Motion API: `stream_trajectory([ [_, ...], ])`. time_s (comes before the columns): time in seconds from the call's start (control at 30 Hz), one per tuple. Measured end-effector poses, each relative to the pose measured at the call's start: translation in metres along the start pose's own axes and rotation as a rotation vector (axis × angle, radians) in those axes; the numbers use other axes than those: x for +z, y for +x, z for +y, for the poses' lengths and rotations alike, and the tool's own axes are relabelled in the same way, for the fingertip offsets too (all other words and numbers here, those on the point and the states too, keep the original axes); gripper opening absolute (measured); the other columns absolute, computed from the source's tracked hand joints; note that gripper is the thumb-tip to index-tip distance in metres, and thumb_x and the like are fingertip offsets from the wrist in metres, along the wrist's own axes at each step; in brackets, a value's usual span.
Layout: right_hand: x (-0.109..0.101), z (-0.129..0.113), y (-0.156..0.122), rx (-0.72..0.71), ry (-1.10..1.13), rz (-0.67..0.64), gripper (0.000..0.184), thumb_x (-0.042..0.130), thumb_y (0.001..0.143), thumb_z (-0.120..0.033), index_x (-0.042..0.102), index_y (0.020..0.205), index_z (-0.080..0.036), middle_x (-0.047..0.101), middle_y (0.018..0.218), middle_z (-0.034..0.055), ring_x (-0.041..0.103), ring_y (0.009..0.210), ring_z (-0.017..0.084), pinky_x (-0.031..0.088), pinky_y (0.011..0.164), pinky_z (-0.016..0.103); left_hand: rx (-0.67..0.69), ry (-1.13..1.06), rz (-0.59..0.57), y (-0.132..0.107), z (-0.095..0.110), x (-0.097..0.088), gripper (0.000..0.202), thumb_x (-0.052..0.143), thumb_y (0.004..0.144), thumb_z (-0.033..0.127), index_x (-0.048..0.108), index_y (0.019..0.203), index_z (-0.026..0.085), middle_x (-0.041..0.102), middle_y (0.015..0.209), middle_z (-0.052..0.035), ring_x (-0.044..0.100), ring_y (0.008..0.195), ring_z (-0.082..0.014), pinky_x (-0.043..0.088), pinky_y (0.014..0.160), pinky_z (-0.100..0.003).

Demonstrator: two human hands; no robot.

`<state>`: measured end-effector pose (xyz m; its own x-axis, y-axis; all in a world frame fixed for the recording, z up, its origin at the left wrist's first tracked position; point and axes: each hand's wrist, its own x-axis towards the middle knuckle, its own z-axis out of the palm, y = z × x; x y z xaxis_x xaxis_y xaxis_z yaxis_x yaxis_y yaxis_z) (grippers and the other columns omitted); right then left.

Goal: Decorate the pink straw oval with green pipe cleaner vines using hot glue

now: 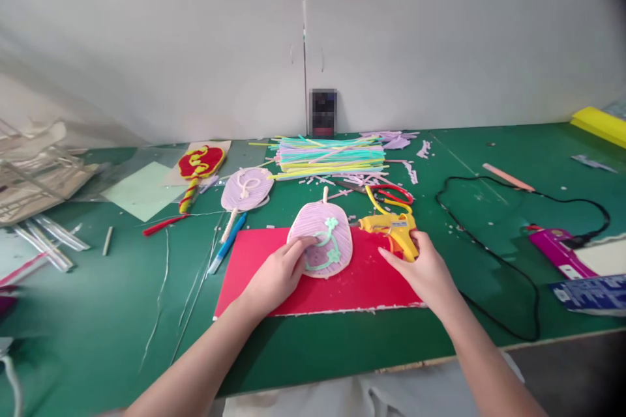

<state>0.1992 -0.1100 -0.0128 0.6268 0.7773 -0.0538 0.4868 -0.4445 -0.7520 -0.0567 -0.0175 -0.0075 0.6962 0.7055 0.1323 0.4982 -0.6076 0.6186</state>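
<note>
My left hand [278,273] rests on a pink round fan-shaped craft [323,234] with a pale green curly pattern, its fingers curled on the fan's left edge. The fan lies on a red sheet [342,287] on the green table. A short stick pokes out of the fan's far end. My right hand [423,264] grips the handle of a yellow glue gun [391,227] lying just right of the fan. The gun's black cord [489,254] loops away to the right.
A heap of pastel straws [327,158] lies behind the fan. Another pink fan [247,190] and a red-and-yellow one [200,163] lie to the left, with a blue pen [227,244]. Red-handled scissors [391,194] sit behind the gun. Boxes [577,260] crowd the right edge.
</note>
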Motion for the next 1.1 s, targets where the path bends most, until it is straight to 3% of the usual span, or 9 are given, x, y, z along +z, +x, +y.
stream_trajectory([
  [0.23, 0.008, 0.008, -0.006, -0.028, -0.062, 0.113, 0.062, 0.062, 0.063, -0.062, 0.051, 0.105, -0.019, 0.066, 0.097, 0.012, 0.064, 0.083, 0.028, 0.048, 0.065, 0.035, -0.044, -0.023, -0.005, 0.006, 0.004, -0.001, 0.029, 0.037, 0.093, 0.022, 0.052, 0.117, 0.024, 0.059, 0.124, -0.0031, 0.059, 0.111, -0.0176, 0.047, 0.094, -0.028],
  [0.43, 0.014, 0.009, -0.013, -0.137, -0.196, 0.156, 0.054, 0.061, 0.067, -0.053, 0.051, 0.108, -0.019, 0.066, 0.104, 0.0131, 0.064, 0.089, 0.029, 0.048, 0.064, 0.034, -0.057, 0.01, -0.018, 0.036, 0.007, -0.008, 0.021, 0.047, 0.085, 0.016, 0.065, 0.096, 0.02, 0.067, 0.103, -0.0033, 0.065, 0.089, -0.0173, 0.051, 0.078, -0.025],
  [0.57, 0.02, 0.005, -0.025, -0.162, -0.293, 0.186, 0.047, 0.056, 0.074, -0.048, 0.051, 0.111, -0.019, 0.064, 0.11, 0.0131, 0.064, 0.089, 0.029, 0.047, 0.061, 0.034, -0.059, -0.021, -0.004, 0.052, -0.001, -0.008, 0.02, 0.051, 0.079, 0.012, 0.068, 0.086, 0.019, 0.071, 0.09, -0.0023, 0.066, 0.084, -0.017, 0.05, 0.08, -0.026],
  [0.83, 0.033, 0.009, -0.028, -0.154, -0.298, 0.356, 0.05, 0.057, 0.072, -0.049, 0.051, 0.112, -0.018, 0.066, 0.107, 0.0131, 0.064, 0.089, 0.03, 0.047, 0.064, 0.036, 0.013, -0.23, 0.07, 0.045, -0.018, -0.001, 0.017, 0.056, 0.079, 0.018, 0.069, 0.089, 0.019, 0.068, 0.096, -0.0049, 0.064, 0.087, -0.0161, 0.052, 0.079, -0.026],
  [1.1, 0.035, 0.01, -0.03, -0.166, -0.254, 0.386, 0.05, 0.056, 0.073, -0.051, 0.052, 0.11, -0.018, 0.066, 0.104, 0.0127, 0.064, 0.089, 0.03, 0.048, 0.065, 0.036, 0.031, -0.162, 0.21, 0.044, -0.017, -0.005, 0.023, 0.05, 0.081, 0.013, 0.069, 0.092, 0.02, 0.068, 0.095, -0.0032, 0.063, 0.08, -0.014, 0.05, 0.076, -0.026],
])
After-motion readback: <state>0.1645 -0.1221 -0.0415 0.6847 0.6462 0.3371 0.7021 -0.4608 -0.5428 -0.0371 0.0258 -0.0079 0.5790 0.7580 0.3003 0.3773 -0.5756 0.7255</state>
